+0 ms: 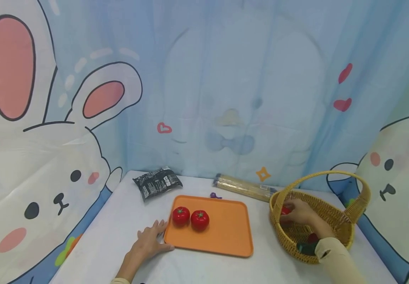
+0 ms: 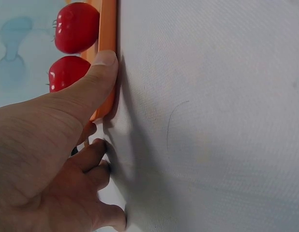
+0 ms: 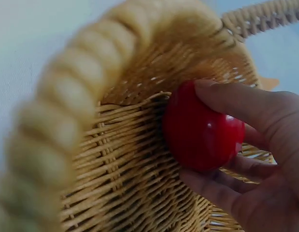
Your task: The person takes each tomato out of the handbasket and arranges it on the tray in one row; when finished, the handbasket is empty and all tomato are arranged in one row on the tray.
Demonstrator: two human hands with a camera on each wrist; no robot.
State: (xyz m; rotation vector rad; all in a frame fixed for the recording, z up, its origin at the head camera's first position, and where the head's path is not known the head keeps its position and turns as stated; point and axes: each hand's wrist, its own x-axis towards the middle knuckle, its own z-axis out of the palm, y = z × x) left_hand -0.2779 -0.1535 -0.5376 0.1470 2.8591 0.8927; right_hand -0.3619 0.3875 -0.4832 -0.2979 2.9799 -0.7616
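My right hand (image 1: 299,213) reaches into a yellow wicker basket (image 1: 346,240), holding a shiny red tomato (image 3: 202,128) between thumb and fingers. In the right wrist view the tomato is up against the woven inner side. On the left, my left hand (image 1: 147,241) lies at the near left corner of an orange tray (image 1: 226,228). Its thumb (image 2: 93,79) touches the tray's rim, while the other fingers are spread beside it. Two red tomatoes with green stems, the left one (image 1: 181,216) and the right one (image 1: 199,220), sit side by side on the tray's left half.
Behind the tray lie a black packet (image 1: 157,182), a small purple item (image 1: 215,195) and a long golden roll (image 1: 243,187). Beneath my right wrist a dark green object (image 1: 306,248) shows at the basket's front. The basket's tall handle (image 1: 318,173) arches over my right hand.
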